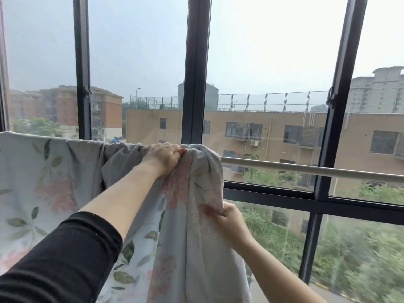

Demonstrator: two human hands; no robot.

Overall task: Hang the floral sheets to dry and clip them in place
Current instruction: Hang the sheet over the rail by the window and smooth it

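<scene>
A pale grey floral sheet (43, 184) with pink flowers and green leaves is draped over a horizontal metal rail (306, 169) in front of the window. It covers the rail's left half and bunches up near the middle. My left hand (164, 156) grips the bunched fabric on top of the rail. My right hand (231, 221) pinches the sheet's hanging right edge lower down, below the rail. No clips are visible.
Dark window frames (194, 84) stand right behind the rail. The rail's right half is bare. Buildings and trees lie outside the glass.
</scene>
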